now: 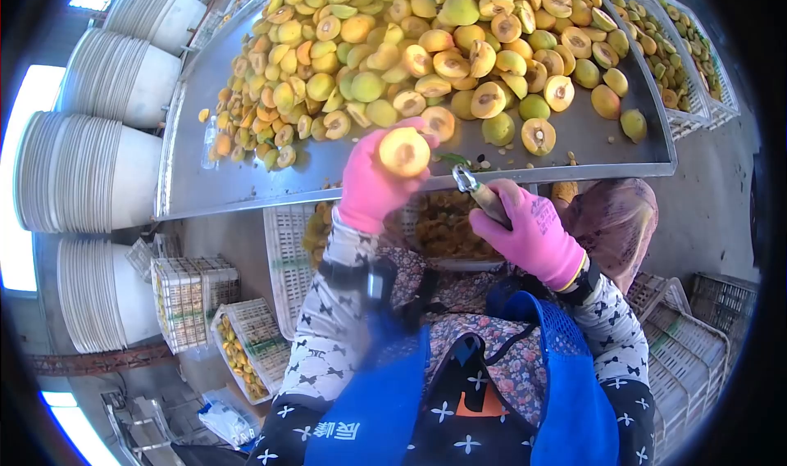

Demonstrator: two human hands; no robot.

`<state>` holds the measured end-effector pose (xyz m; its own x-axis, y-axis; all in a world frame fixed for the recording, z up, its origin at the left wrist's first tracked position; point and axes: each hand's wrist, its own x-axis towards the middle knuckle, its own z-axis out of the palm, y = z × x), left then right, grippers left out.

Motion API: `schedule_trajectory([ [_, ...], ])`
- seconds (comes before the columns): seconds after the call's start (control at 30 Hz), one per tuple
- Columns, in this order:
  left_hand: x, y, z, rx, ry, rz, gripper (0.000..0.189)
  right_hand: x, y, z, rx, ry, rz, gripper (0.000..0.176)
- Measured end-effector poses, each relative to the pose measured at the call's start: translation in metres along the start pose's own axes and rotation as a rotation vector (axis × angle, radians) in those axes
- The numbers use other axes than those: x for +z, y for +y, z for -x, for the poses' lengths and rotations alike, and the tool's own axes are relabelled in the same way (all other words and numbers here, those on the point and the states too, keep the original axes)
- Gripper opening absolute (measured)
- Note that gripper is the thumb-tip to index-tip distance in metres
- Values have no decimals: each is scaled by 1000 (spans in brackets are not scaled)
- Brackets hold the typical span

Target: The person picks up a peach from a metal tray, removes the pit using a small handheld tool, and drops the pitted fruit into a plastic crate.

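Note:
My left hand (373,183), in a pink glove, is closed around a halved yellow peach (404,152), its cut face turned up and showing the round middle. In my right hand (537,232), also gloved in pink, is a pitting tool (485,195) with a looped metal head and a slim handle. The metal head points up and left toward the peach half, apart from it. Just beyond both hands, a heap of cut peaches (352,31) covers much of a metal table (574,146); many halves lie cut side up.
Below the table's near edge stands a white crate (287,253) beside a container of brownish peach pieces (447,228). More filled crates (684,52) are at the right. Stacked white tubs (90,171) line the left side. A clear bottle (211,142) lies on the table's left.

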<state>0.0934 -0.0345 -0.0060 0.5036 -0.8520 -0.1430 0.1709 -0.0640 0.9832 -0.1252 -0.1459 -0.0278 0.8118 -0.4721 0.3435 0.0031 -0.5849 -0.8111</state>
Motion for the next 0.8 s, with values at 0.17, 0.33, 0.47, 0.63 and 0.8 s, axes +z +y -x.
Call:
schedule_trajectory([
  [0.17,34,23,42,-153,29,356,58,13,-16,-18,-133,-38,216,28],
  [0.33,44,25,57,-154,120,130,50,11,-23,-12,-154,-169,538,37],
  [0.47,53,7,57,82,198,-28,37,12,-28,-7,-107,-293,523,33],
  [0.63,56,0,53,142,217,114,34,25,-29,1,111,-320,-205,23],
  [0.8,67,10,50,202,204,216,41,10,-55,-10,755,-654,-1224,14],
])
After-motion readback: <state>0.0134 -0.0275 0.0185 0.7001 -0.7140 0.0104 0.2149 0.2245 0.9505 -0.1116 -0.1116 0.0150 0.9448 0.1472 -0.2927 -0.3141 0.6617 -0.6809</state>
